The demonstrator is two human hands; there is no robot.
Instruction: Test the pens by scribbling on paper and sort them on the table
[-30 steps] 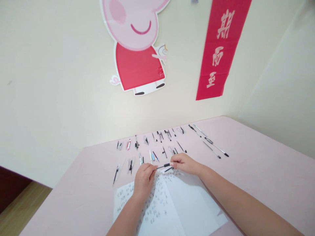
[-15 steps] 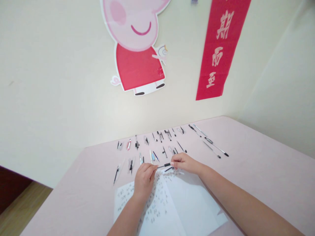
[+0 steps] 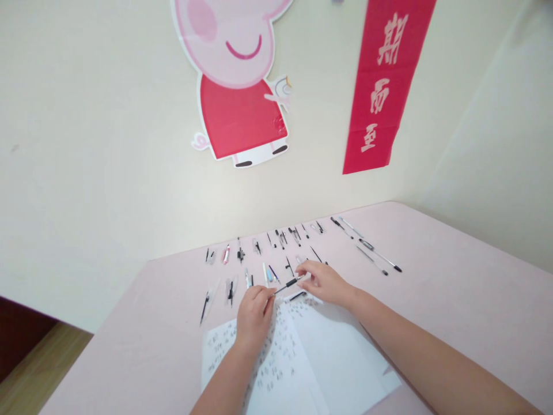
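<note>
Both hands are on the same skinny job: left hand has the near left end of a black-gripped pen pinched tight, while the right hand has finger and thumb spread around the far right end. Can't tell from where I'm standing if they're touching it. Pen sits between the hands, long axis slanting from near left up to far right, so each hand gets its own end. Just nearside there's a dark stick by the top edge of some paper, handwriting down its left half. Farther out, loose pen parts dot the pink tabletop, with a red banner on the wall behind.
</note>
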